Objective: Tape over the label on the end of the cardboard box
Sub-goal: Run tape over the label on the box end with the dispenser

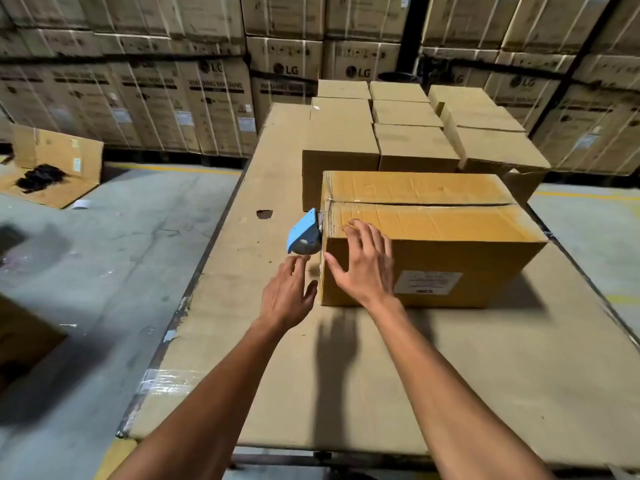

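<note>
A brown cardboard box (429, 216) lies on a cardboard-covered table (346, 375). A white label (428, 283) shows on its near side. A blue tape dispenser (304, 233) hangs against the box's left end, near the top corner. My right hand (363, 261) rests flat with spread fingers on the box's near left corner. My left hand (287, 292) hovers open just below the dispenser, fingertips close to it, beside the box's left end. The left end face itself is hidden from this angle.
Several smaller cardboard boxes (408, 129) stand behind the task box. Stacked washing-machine cartons (173, 98) line the back. An opened carton (55, 164) with black material lies on the concrete floor at left. The table's left edge (194, 292) drops to the floor.
</note>
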Motion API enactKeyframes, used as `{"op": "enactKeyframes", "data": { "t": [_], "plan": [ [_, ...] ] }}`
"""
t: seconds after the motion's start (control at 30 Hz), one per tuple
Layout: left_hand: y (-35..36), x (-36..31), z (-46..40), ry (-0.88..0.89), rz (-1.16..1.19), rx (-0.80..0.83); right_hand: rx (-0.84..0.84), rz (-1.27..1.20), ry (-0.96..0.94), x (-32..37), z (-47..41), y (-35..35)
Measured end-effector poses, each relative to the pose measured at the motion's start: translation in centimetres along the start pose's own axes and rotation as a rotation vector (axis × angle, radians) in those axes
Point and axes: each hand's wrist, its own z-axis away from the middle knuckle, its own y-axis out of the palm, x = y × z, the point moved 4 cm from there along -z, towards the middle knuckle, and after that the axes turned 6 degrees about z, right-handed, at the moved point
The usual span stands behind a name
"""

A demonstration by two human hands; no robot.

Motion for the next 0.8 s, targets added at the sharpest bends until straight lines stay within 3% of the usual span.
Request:
{"op": "enactKeyframes", "data": {
  "t": [0.33, 0.53, 0.8],
  "plan": [
    [-1.3, 2.3, -6.0, 0.003, -0.050, 0.000, 0.249, 0.104, 0.051, 1.3, -5.4, 3.5],
    [-1.1, 3.9, -8.6, 0.143, -0.048, 0.049, 0.237, 0.113, 0.070, 0.1, -4.6, 3.5],
    [0.1, 4.5, -8.8, 0.437, 0.061, 0.161, 0.367, 0.073, 0.187, -1.6, -2.2, 1.5]
  ]
}}
